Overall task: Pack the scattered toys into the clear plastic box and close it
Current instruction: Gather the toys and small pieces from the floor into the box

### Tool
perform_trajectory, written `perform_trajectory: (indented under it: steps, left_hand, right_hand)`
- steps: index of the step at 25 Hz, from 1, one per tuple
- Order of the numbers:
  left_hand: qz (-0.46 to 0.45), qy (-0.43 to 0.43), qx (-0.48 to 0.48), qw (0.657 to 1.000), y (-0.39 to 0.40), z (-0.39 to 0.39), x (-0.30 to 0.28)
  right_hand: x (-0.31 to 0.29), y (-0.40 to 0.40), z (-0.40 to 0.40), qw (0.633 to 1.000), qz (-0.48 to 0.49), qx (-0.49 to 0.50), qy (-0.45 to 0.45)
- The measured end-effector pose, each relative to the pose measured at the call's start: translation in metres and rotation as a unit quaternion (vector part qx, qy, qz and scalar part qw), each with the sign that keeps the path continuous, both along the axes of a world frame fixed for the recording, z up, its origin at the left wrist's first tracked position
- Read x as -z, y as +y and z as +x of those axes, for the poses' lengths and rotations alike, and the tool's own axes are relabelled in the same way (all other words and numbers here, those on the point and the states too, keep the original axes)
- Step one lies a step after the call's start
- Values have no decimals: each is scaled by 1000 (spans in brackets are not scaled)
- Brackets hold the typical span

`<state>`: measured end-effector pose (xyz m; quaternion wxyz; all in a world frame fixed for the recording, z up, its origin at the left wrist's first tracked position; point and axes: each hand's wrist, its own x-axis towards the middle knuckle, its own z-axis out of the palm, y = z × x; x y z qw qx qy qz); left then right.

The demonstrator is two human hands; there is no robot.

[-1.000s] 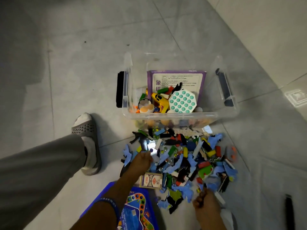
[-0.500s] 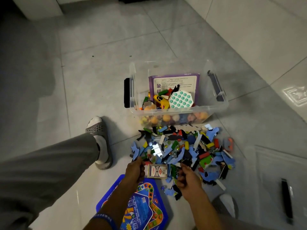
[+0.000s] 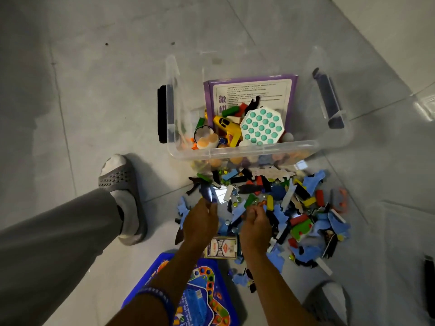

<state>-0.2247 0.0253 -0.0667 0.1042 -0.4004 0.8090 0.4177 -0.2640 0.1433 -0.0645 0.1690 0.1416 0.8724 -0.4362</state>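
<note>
Reaching into a heap of scattered toys [image 3: 277,208] on the floor, the left hand [image 3: 200,222] pinches a dark flat piece [image 3: 207,192] while the right hand [image 3: 255,228] curls around small bits, with the clear plastic box [image 3: 242,151], open and part-filled, just beyond both hands.

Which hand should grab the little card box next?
Left, probably. The small playing-card box lies between the wrists, but the right hand is curled around small pieces, while the left hand pinches one dark piece.
</note>
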Motion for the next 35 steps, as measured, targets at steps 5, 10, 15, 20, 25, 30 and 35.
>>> perform_trajectory:
  steps: [5, 10, 15, 20, 25, 30, 35]
  left_hand:
    - [-143, -49, 205, 967, -16, -26, 36]
    - [-190, -77, 215, 955, -19, -29, 50]
    - [-232, -84, 336, 909, -21, -43, 47]
    - [-233, -52, 352, 905, -26, -49, 51]
    - [-226, 4, 307, 924, -34, -42, 54]
    - [-269, 42, 353, 895, -39, -44, 68]
    - [-274, 24, 349, 896, -18, -53, 64]
  right_hand:
    - [39, -7, -33, 984, 113, -134, 19]
    - [73, -21, -43, 939, 203, -272, 61]
    - [73, -29, -33, 912, 277, -290, 88]
    - [88, -22, -7, 866, 285, -371, 176]
    - [77, -26, -29, 982, 74, -164, 59]
    - [50, -25, -41, 890, -338, 149, -266]
    - [46, -15, -50, 885, -334, 162, -280]
